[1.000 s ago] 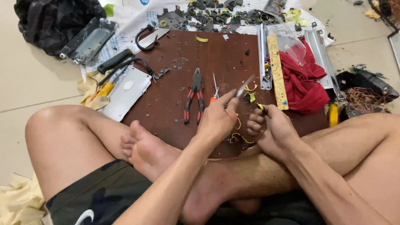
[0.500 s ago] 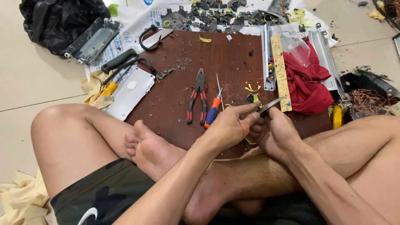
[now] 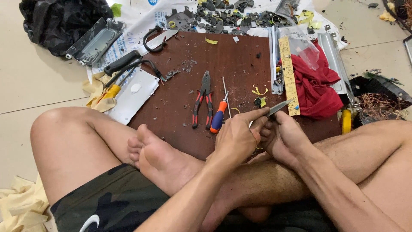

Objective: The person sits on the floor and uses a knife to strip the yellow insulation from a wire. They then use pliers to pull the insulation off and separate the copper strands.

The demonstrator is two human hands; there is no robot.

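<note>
I sit cross-legged at a dark brown board (image 3: 240, 56). My left hand (image 3: 236, 137) and my right hand (image 3: 286, 136) are pressed together over the board's near edge. My left hand grips a small knife, and its grey blade (image 3: 279, 107) sticks out up and to the right past my left forefinger. My right hand is closed around a small piece that is almost fully hidden; a bit of yellow shows under the fingers. Just left of my hands lie a screwdriver with a blue and orange handle (image 3: 219, 115) and red-handled pliers (image 3: 202, 99).
A yellow ruler (image 3: 288, 73), a metal rail (image 3: 274, 56) and a red cloth (image 3: 315, 86) lie on the right. A large knife (image 3: 137, 51), a grey metal plate (image 3: 133, 94) and a black bag (image 3: 60, 21) are on the left. Dark scraps (image 3: 231, 15) cover the far edge. Tangled copper wire (image 3: 377, 103) sits far right.
Both hands have drawn back toward me and closed together. The blade has tilted from pointing up to pointing flatter, to the right. The camera view has shifted slightly.
</note>
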